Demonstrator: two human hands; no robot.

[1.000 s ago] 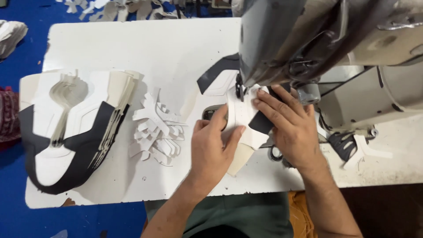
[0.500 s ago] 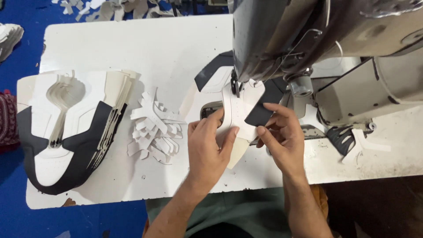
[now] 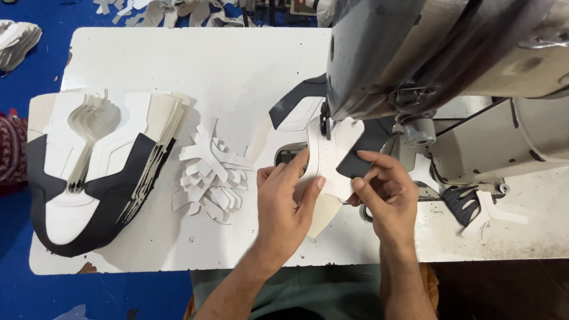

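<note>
A white tabletop (image 3: 178, 65) carries a grey sewing machine (image 3: 450, 53). At the left lies a stack of white-and-black shoe uppers (image 3: 95, 172), with small white cut pieces (image 3: 210, 175) beside it. Under the machine's needle sits a white-and-black shoe piece (image 3: 332, 154). The left hand (image 3: 287, 207) presses it flat, fingers extended; the right hand (image 3: 385, 195) pinches its edge.

I see bright, even overhead light on the white worktable (image 3: 195, 65), with soft short shadows just under my left hand (image 3: 288, 198) and right hand (image 3: 384, 195). Above the grip, the sewing machine head (image 3: 427, 53) looms close, softly blurred with dull glare. Hands stay sharp; far corners soften slightly.
</note>
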